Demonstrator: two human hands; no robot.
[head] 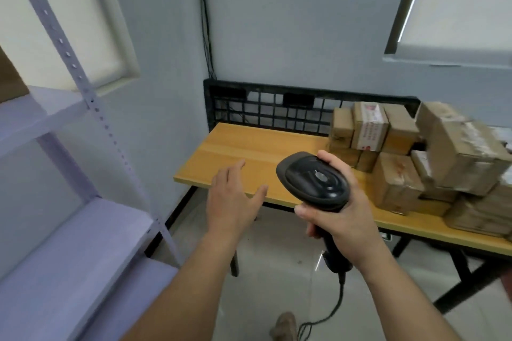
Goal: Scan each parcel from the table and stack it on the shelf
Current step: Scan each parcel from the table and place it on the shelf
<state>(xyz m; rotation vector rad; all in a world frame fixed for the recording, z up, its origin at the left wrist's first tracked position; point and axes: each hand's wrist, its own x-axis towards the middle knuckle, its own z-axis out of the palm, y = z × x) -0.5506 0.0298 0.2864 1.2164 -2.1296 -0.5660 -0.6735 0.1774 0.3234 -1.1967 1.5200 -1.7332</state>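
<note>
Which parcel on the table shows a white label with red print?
The upright parcel in the back row, second from the left of the pile. The rest look like plain brown cardboard, some of it taped.

Both bare forearms reach forward from the bottom of my view. My left grip [232,203] hangs flat with its back up, fingers straight and a little spread, thumb out to the side, holding nothing. My right grip [342,220] is wrapped round the scanner [314,178], thumb across its neck.
</note>
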